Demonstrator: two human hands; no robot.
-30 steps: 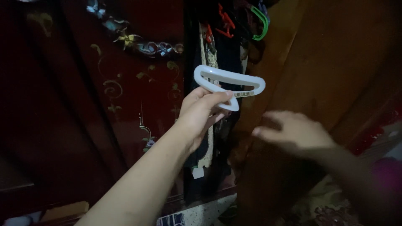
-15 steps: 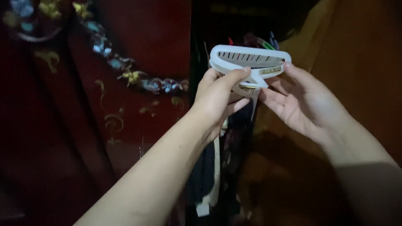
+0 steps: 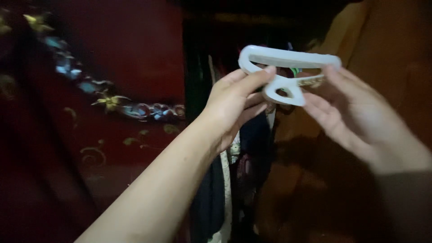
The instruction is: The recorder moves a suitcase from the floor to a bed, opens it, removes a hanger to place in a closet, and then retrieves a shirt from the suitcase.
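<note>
Holding a white plastic hanger (image 3: 288,72) up in front of you, your left hand (image 3: 234,105) pinches its left end, with the thumb laid along the lower edge and the fingers curled behind it. Your right hand (image 3: 355,112) is at the other end of the hanger, with the palm turned toward you and the fingers loosely spread; the fingertips touch the right end and the underside, but the picture is blurred there, so you cannot tell how firmly they grip. The hanger lies almost level between both hands, above them, with a small loop hanging under its middle. Behind your left hand there is a dark red wardrobe door (image 3: 112,90) with a painted flower pattern. Just below and behind the hanger, dark clothes (image 3: 252,148) hang in the open gap. Behind your right hand stands a brown wooden door (image 3: 382,40).
</note>
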